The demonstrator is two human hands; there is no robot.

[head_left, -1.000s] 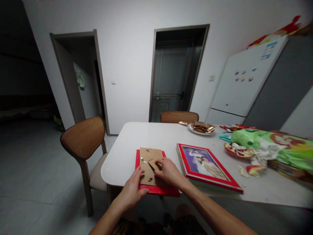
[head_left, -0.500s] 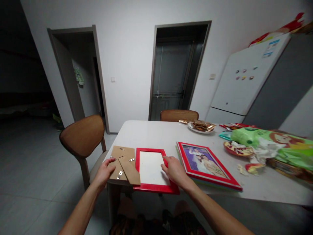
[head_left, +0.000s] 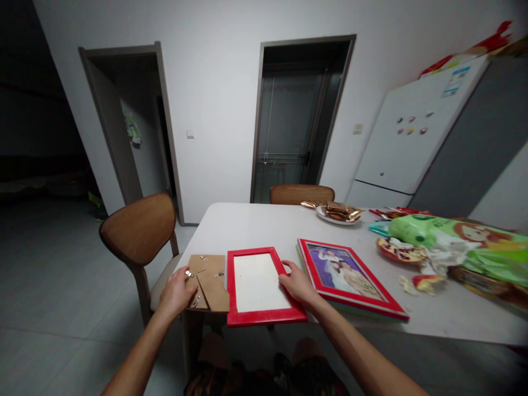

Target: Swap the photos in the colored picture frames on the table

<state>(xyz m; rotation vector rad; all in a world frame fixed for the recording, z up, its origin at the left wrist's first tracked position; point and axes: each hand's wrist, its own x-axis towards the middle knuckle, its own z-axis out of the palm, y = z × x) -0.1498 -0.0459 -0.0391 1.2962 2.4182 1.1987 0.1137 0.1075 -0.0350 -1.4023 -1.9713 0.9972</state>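
A red picture frame (head_left: 269,316) with a white inside lies at the table's near edge. My right hand (head_left: 297,283) is closed on its right side, thumb resting over the red rim. To its left is a brown frame backing board (head_left: 214,275) with metal clips and a stand flap. My left hand (head_left: 178,291) grips this board at its left edge, with the fingers partly over it. The two pieces lie side by side, close together. Right of my right hand, a framed photo (head_left: 344,272) with a red border rests on other flat pieces.
On the white table (head_left: 247,225) are a plate of wrapped snacks (head_left: 340,213), an opened pomegranate (head_left: 400,252), crumpled tissue (head_left: 447,253) and a green package (head_left: 487,242). Wooden chairs stand at the left (head_left: 142,228) and at the far side (head_left: 303,193).
The board has shifted slightly left and no longer overlaps the red frame's left rim. The frame's near side has moved a little to the right, and my left hand reaches further over the board.
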